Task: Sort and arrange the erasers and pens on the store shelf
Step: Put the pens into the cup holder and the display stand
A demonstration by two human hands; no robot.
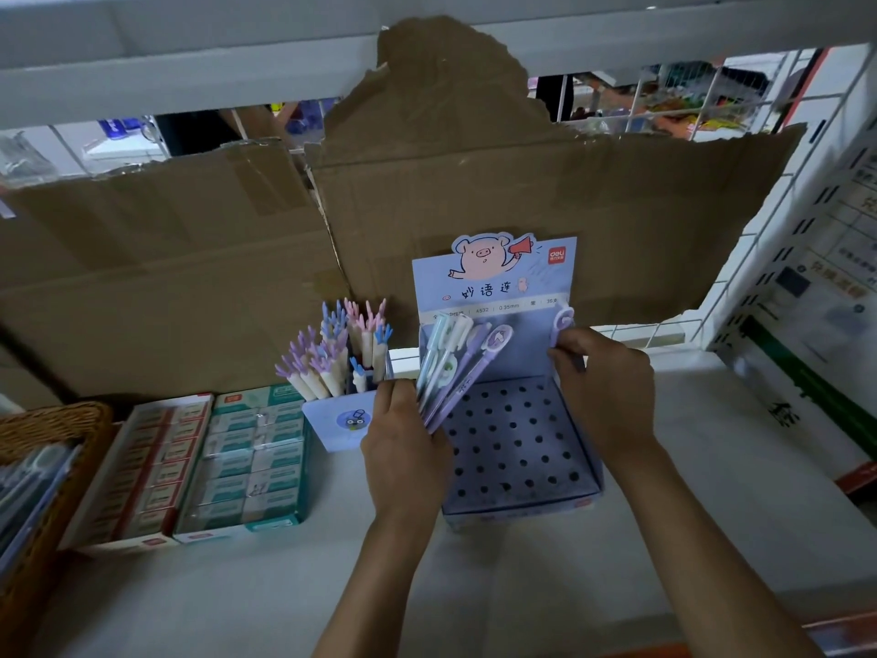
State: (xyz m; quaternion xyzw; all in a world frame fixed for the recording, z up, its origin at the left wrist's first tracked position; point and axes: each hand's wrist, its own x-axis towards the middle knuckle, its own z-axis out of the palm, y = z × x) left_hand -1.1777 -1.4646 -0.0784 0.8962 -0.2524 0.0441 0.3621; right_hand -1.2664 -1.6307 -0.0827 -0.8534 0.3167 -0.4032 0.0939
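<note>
Forearms reach over the white shelf (pixel 247 591). The left hand (pixel 403 446) has its fingers curled round a fanned bundle of pens (pixel 453 368), mint and purple, held over the left edge of a purple display box (pixel 517 439) whose perforated floor shows bare. The right hand (pixel 607 391) pinches a single purple pen (pixel 564 321) between thumb and fingertips at the box's back right corner. Left of the box lie a teal eraser carton (pixel 251 455), a red eraser carton (pixel 147 467) and a wicker basket (pixel 52 434). Just behind, a blue holder (pixel 332 422) carries antler-topped pens (pixel 332 349). Torn cardboard (pixel 474 182) backs the shelf.
</note>
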